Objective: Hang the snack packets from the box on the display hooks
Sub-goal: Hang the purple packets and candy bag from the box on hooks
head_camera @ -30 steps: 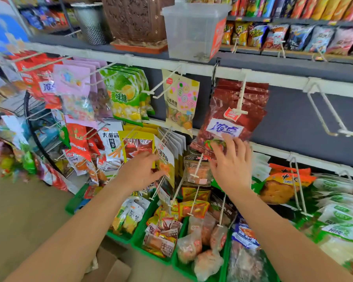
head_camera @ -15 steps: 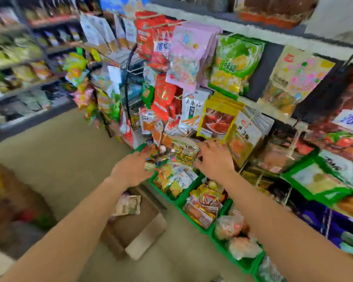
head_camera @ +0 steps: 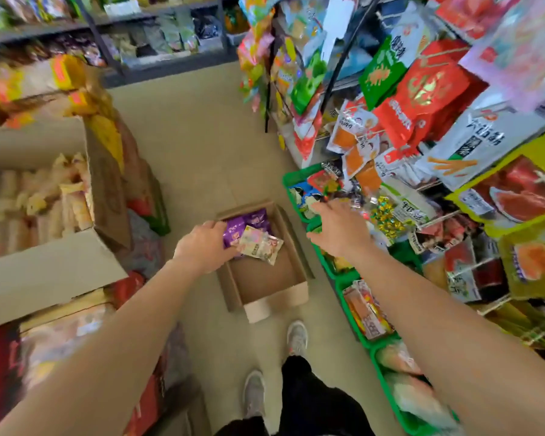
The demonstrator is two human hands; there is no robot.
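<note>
While the person stands over a small open brown cardboard box [head_camera: 265, 278] on the tan floor, the left hand [head_camera: 202, 247] lies at the box's far left corner, its thumb and knuckles against the purple foil snack packets [head_camera: 243, 226] inside. Its fingertips are hidden beneath the palm, so I cannot tell whether they grip a packet or only touch it. A pale pink-and-cream snack packet [head_camera: 260, 245] lies tilted on the purple ones, just right of that hand.

To the right of the box, the right hand [head_camera: 340, 231] hovers with fingers straight and loosely spread, holding nothing, above the rim of a row of green plastic baskets [head_camera: 287, 180] filled with small wrapped snacks. Above the baskets, further right of the box, hang many packets, among them a large red foil packet [head_camera: 422, 99].

Left of the box stands a big open cardboard carton [head_camera: 107, 190] of pale bags. Near the box's closest edge are the person's grey shoes [head_camera: 296, 336].
</note>
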